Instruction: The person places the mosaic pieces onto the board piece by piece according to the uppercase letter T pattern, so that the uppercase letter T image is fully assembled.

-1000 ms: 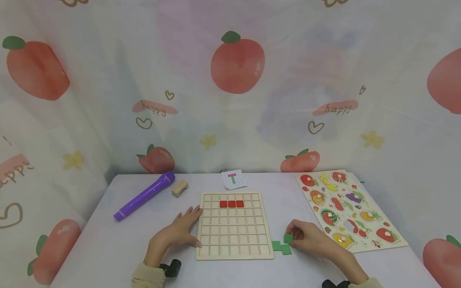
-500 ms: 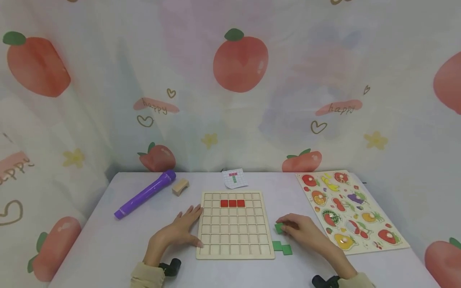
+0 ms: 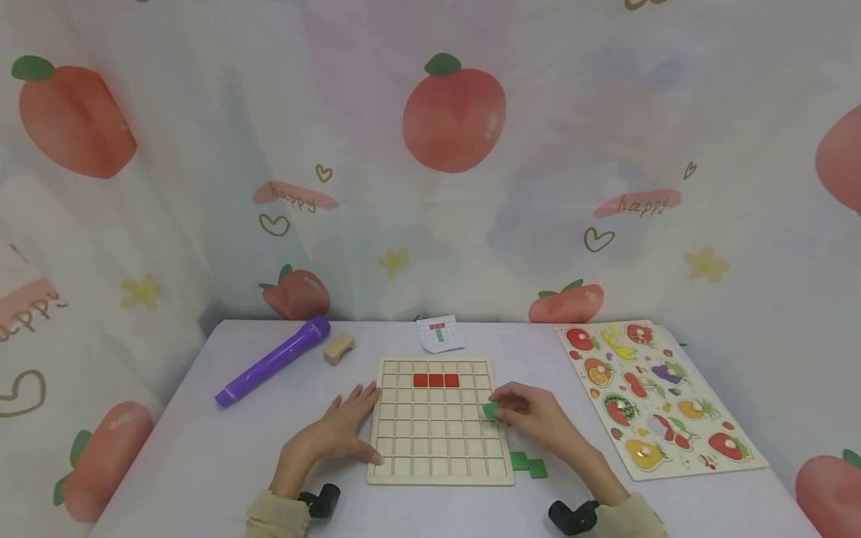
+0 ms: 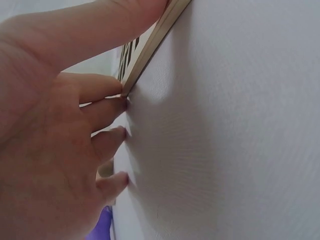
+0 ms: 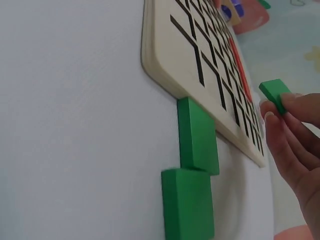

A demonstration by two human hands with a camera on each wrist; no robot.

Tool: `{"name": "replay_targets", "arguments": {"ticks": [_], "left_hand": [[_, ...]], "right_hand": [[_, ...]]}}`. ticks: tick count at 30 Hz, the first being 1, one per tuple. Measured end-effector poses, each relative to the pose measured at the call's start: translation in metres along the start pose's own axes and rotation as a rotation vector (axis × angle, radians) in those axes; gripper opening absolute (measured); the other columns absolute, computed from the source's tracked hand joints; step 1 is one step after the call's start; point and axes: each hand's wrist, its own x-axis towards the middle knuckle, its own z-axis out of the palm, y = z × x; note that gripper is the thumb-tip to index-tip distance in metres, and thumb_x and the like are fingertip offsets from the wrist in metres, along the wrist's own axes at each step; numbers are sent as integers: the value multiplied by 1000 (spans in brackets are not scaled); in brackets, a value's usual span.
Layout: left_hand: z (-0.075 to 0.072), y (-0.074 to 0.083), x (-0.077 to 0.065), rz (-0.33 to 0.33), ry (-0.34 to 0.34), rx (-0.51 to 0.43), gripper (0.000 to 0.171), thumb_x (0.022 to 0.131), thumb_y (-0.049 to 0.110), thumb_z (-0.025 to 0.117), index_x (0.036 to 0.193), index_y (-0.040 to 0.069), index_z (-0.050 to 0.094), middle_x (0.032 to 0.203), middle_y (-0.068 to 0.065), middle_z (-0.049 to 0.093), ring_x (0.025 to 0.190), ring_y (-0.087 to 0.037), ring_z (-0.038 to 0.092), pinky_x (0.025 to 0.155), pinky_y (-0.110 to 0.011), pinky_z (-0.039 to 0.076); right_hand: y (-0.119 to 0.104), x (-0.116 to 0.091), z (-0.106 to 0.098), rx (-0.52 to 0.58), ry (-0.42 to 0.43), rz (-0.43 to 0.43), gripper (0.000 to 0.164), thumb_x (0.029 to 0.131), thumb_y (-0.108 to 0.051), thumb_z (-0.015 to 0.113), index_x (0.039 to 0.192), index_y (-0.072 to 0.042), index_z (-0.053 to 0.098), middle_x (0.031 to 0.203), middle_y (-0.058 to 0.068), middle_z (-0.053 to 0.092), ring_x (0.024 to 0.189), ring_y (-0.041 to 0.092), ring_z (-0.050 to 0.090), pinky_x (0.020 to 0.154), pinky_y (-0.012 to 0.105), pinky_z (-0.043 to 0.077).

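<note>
A wooden grid board (image 3: pixel 437 430) lies in the middle of the table, with three red square tiles (image 3: pixel 436 381) side by side in its second row from the back. My left hand (image 3: pixel 339 427) rests at the board's left edge, fingers spread and extended, thumb on the near left corner. Over the board's right edge, my right hand (image 3: pixel 531 411) pinches a green square tile (image 5: pixel 274 90) between thumb and fingers, raised above the board in the right wrist view. Two more green tiles (image 3: pixel 528 465) lie on the table beside the board's near right corner, touching each other.
Behind the board lies a paper card (image 3: pixel 440 334) printed with a red and green T pattern. A purple marker-like stick (image 3: pixel 272 362) and a small arched wooden block (image 3: pixel 338 349) are at the back left. A fruit puzzle board (image 3: pixel 655 396) lies on the right.
My right hand has lifted the green tile from beside the other two and carried it left and away from me, over the board's right edge. My left hand has stayed in place.
</note>
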Motion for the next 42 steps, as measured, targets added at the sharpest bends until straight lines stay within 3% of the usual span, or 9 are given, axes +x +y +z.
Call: {"name": "replay_targets", "arguments": {"ticks": [6,17,26,35,42], "left_hand": [[-1,1,-3,5,-1,-2,115,70,31,94,160,0,29,170,-18,22,159,-40,12,129,-62,4],[-3,-2,-3,4,-1,-7,114,70,33,94,160,1,31,170,-17,24,159,-39,14,129,-62,6],[-2,-5,0,25,-1,-6,114,71,32,93,160,1,30,170,-18,23,159,-40,13,129,-62,5],[-3,-5,1,16,3,-2,114,70,33,93,161,3,31,170,-16,24,160,-37,14,130,-60,6],[0,-4,-1,18,0,-24,114,70,30,94,160,-1,31,169,-19,24,159,-40,14,129,-62,6]], "right_hand": [[-10,13,12,19,10,14,26,92,-11,76,117,-5,73,102,3,76,89,13,71,82,14,56],[-19,39,29,3,-3,27,33,90,-7,77,122,-3,73,105,5,76,91,14,71,85,28,63],[-27,52,39,-17,-9,15,29,88,-9,79,117,-6,76,94,-1,75,86,12,68,77,21,58],[-29,64,49,-65,-6,25,26,87,-8,79,112,-5,77,86,-2,71,80,11,64,75,24,56],[-28,69,55,-103,-50,11,23,88,-8,78,111,-5,77,82,-4,69,76,11,59,68,22,52]]}}
